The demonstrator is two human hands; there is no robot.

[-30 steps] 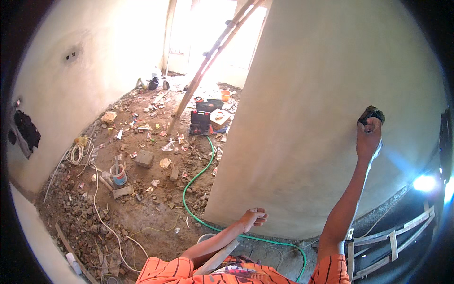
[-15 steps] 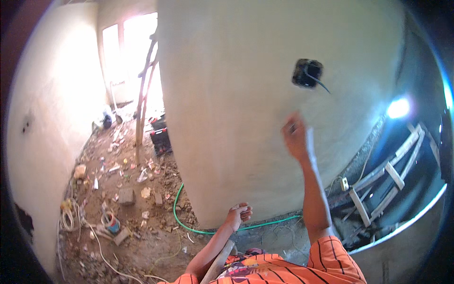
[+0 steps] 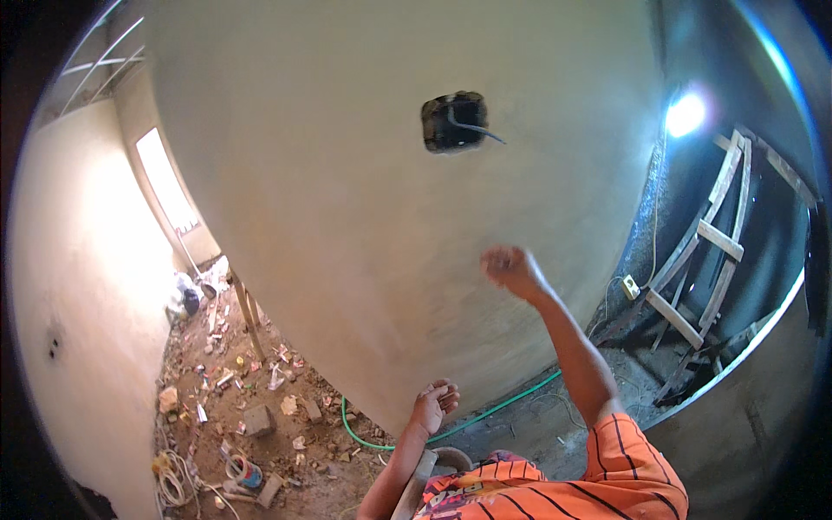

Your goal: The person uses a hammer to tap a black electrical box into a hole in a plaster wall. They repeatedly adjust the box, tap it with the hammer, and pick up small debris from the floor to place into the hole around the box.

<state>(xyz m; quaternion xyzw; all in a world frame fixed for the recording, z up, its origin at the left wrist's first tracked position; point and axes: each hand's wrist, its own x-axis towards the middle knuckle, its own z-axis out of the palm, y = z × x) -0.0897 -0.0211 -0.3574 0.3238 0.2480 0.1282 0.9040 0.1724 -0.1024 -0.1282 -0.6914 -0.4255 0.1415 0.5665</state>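
My right hand [image 3: 513,270] is closed in front of the plastered wall [image 3: 347,173], below a square hole [image 3: 455,123] with a dark cable [image 3: 477,129] poking out. What its fingers hold, if anything, is hidden. Lower down, my left hand [image 3: 436,405] is near the wall's bottom part with its fingers curled in, and nothing shows in them. A pale wooden board [image 3: 414,487] lies beside my left forearm, and a grey bucket rim [image 3: 454,457] shows next to it.
A green hose [image 3: 503,414] runs along the wall's foot. Rubble, a block [image 3: 257,421], a paint bucket [image 3: 246,472] and a coiled cable [image 3: 176,482] lie on the floor at left. At right stand a wooden ladder-like frame [image 3: 721,238], a bright lamp [image 3: 685,115] and a socket [image 3: 630,287].
The view has turned right and upward, so the wall hole appears farther left. My right hand has moved lower relative to the hole. My left hand stays low with its fingers curled.
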